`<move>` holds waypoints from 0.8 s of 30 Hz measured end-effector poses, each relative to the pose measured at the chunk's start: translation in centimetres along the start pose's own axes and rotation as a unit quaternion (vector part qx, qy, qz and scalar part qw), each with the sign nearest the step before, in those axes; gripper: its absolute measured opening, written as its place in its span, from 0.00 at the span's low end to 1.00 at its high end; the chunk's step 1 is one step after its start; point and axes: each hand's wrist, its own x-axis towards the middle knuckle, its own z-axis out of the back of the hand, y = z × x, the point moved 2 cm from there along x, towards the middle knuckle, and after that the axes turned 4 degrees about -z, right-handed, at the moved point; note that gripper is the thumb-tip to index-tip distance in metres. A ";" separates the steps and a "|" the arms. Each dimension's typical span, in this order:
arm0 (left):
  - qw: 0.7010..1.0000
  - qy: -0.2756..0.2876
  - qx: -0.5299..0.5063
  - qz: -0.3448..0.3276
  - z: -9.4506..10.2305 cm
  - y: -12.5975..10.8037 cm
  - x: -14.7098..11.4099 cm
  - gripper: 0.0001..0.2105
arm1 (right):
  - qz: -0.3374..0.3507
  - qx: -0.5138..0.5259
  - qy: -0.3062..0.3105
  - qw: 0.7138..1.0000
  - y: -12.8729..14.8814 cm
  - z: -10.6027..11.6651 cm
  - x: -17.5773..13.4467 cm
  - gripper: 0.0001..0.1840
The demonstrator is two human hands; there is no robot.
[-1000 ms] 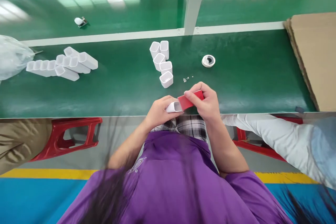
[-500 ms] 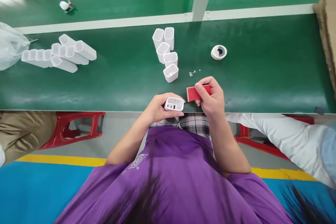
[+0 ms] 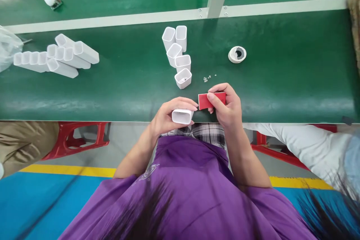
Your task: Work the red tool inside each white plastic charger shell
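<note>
A: Change over the last second?

B: The red block was at the mouth of the white casing; now it is clear, just beside the left fingertips. The casing has also turned: half a second ago slots showed inside; now a plain inner wall with a small dark spot shows.

A: State of the hands?

B: Left hand: partly closed, fingers curved along the casing's far side, thumb on the near side, casing gripped between. Right hand: closed in a pinch, thumb flat on the block's red face, fingers behind it.

A: Position of the casing?

B: In the left hand, at the near edge of the green bench, mouth towards the wearer. Beyond it stand five upright casings, with pale fragments to their right; neither hand touches these.

A: Meaning for the work?

B: Judged a break in contact while the casing is re-angled. Whether the block had rubbed or merely touched: cannot tell.
</note>
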 end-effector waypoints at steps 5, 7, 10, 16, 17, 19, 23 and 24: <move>0.998 -0.060 0.014 0.033 -0.2 0.3 -0.5 0.16 | -0.002 0.007 0.008 1.000 -0.4 0.2 0.0 0.15; 0.991 -0.115 -0.010 0.074 -0.4 0.1 -1.0 0.20 | 0.002 0.012 0.009 1.000 -0.5 0.3 -0.1 0.14; 0.980 -0.179 -0.002 0.089 0.6 -0.4 -1.5 0.22 | 0.004 0.000 0.006 1.000 -0.7 0.5 -0.2 0.13; 0.816 -0.299 0.492 0.048 11.5 -0.9 -2.9 0.14 | -0.007 -0.027 0.019 0.999 -1.0 0.7 0.3 0.13; 0.770 -0.310 0.554 0.054 13.9 -0.8 -3.3 0.14 | -0.010 -0.029 0.022 0.999 -0.9 0.6 0.3 0.13; 0.705 -0.316 0.629 0.086 18.3 -0.1 -4.3 0.16 | -0.013 -0.029 0.024 0.999 -0.8 0.5 0.3 0.14; 0.710 -0.337 0.609 0.109 24.3 1.2 -6.1 0.19 | -0.026 0.003 0.019 0.999 -0.6 0.2 0.3 0.16; 0.705 -0.348 0.607 0.118 25.0 1.3 -6.4 0.20 | -0.028 0.016 0.019 0.999 -0.6 0.1 0.3 0.16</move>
